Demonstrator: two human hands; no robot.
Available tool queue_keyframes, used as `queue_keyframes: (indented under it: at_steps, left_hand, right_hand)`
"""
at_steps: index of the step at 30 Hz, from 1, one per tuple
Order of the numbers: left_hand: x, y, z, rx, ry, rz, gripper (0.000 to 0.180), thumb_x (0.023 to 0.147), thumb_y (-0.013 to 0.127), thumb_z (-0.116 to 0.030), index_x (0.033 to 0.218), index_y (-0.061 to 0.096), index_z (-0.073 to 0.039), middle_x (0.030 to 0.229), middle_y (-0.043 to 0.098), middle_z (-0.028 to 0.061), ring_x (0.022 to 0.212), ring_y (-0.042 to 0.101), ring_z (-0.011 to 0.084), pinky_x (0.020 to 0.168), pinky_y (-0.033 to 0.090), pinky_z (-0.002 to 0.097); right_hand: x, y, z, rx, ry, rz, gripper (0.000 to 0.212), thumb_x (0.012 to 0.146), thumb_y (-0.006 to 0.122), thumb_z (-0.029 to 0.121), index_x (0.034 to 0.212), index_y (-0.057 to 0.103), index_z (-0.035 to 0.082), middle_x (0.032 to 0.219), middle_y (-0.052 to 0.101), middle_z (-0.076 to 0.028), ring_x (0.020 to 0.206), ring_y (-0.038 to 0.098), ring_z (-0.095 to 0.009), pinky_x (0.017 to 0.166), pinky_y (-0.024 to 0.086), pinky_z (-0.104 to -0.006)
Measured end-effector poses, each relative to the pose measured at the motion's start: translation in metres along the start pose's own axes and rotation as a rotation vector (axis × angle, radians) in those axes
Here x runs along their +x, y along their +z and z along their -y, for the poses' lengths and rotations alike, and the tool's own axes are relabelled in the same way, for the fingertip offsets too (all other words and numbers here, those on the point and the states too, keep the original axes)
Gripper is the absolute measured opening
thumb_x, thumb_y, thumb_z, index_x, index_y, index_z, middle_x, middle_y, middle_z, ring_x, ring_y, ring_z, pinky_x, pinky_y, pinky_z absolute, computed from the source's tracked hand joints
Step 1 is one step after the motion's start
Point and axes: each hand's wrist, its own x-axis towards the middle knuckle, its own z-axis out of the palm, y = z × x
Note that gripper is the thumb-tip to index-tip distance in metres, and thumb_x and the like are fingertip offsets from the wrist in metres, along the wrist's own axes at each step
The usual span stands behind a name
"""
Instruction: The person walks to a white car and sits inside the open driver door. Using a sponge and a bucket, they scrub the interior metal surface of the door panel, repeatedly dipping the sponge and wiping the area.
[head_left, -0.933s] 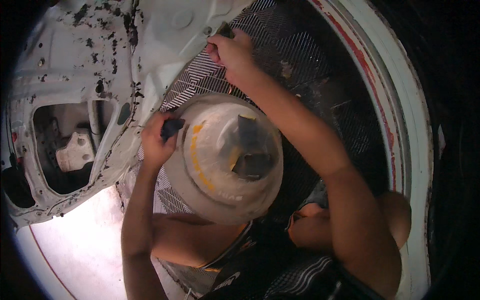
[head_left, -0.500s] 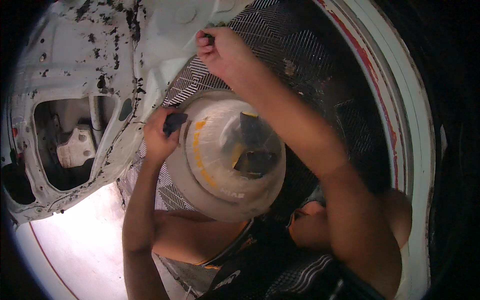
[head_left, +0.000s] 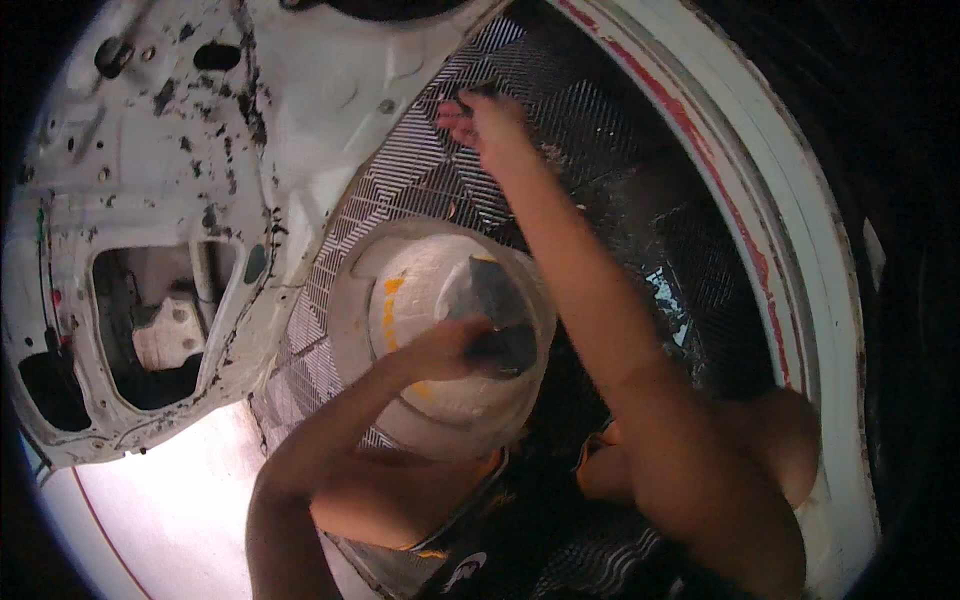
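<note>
A pale plastic bucket (head_left: 425, 425) with yellow markings stands below and in front of me. Two dark flat pieces, a grey one (head_left: 480, 290) and a blacker one (head_left: 518, 350), show at its top. My left hand (head_left: 455, 347) reaches over the bucket, its fingers at the blacker piece. Motion blur hides what those fingers do. Farther off, my right hand (head_left: 485, 118) is raised beside the edge of the white metal panel (head_left: 330, 110), apart from it. It is closed round a small dark piece (head_left: 483, 90), too blurred to name.
The panel, to the left, looks like a stripped vehicle door, with dark smears and a large cut-out (head_left: 150, 330). Dark flooring with a ridged pattern (head_left: 400, 180) lies beneath. A curved white frame with a red strip (head_left: 700, 150) borders the right.
My left hand has moved right, from the bucket's left rim to its top. My right hand has drawn away from the panel, rightward. The panel and bucket sit lower in the view.
</note>
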Motion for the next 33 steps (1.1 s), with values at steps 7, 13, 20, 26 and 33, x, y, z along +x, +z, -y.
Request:
queue_keyframes:
  at_steps: [7, 13, 20, 26, 33]
  left_hand:
    - [0.148, 0.137, 0.045, 0.102, 0.059, -0.521, 0.046, 0.092, 0.067, -0.032, 0.13, 0.063, -0.006, 0.124, 0.068, 0.0217, 0.119, 0.063, 0.0375, 0.103, 0.049, 0.0432]
    - [0.012, 0.004, -0.005, -0.083, -0.092, 0.028, 0.039, 0.092, 0.07, -0.02, 0.13, 0.065, -0.009, 0.116, 0.07, 0.0145, 0.108, 0.065, 0.0258, 0.096, 0.05, 0.0368]
    - [-0.042, -0.172, -0.144, 0.153, -0.196, -0.822, 0.021, 0.095, 0.069, -0.018, 0.109, 0.064, -0.004, 0.082, 0.069, 0.0105, 0.075, 0.065, 0.0214, 0.075, 0.053, 0.0372]
    - [0.01, -0.229, -0.161, 0.895, -0.104, -1.265, 0.019, 0.088, 0.068, -0.014, 0.101, 0.059, -0.005, 0.077, 0.067, 0.0249, 0.071, 0.064, 0.0485, 0.064, 0.051, 0.0517]
    - [-0.052, -0.18, -0.09, 0.606, -0.076, -1.322, 0.022, 0.086, 0.067, -0.008, 0.107, 0.061, -0.003, 0.085, 0.069, 0.0217, 0.078, 0.068, 0.0442, 0.066, 0.053, 0.045]
  right_hand:
    - [0.038, -0.002, -0.024, -0.097, -0.465, -0.17, 0.014, 0.095, 0.072, 0.013, 0.103, 0.063, 0.005, 0.082, 0.065, -0.002, 0.066, 0.06, -0.013, 0.059, 0.05, -0.0271]
    - [-0.015, 0.045, -0.013, 0.308, -0.439, 0.002, 0.02, 0.092, 0.078, 0.018, 0.099, 0.064, 0.005, 0.084, 0.066, -0.001, 0.075, 0.061, -0.012, 0.069, 0.051, -0.0273]
    - [-0.007, 0.058, -0.014, 0.092, -0.718, -0.107, 0.018, 0.087, 0.08, 0.014, 0.094, 0.068, 0.004, 0.092, 0.068, -0.003, 0.087, 0.062, -0.017, 0.08, 0.051, -0.0333]
    - [-0.018, 0.055, -0.022, -0.536, -1.343, -0.142, 0.024, 0.069, 0.075, -0.003, 0.091, 0.068, 0.005, 0.088, 0.064, -0.01, 0.095, 0.061, -0.033, 0.081, 0.05, -0.0428]
    - [-0.003, 0.042, -0.013, -0.499, -1.407, 0.062, 0.025, 0.064, 0.076, 0.001, 0.086, 0.07, 0.011, 0.095, 0.067, -0.006, 0.098, 0.061, -0.031, 0.089, 0.048, -0.0452]
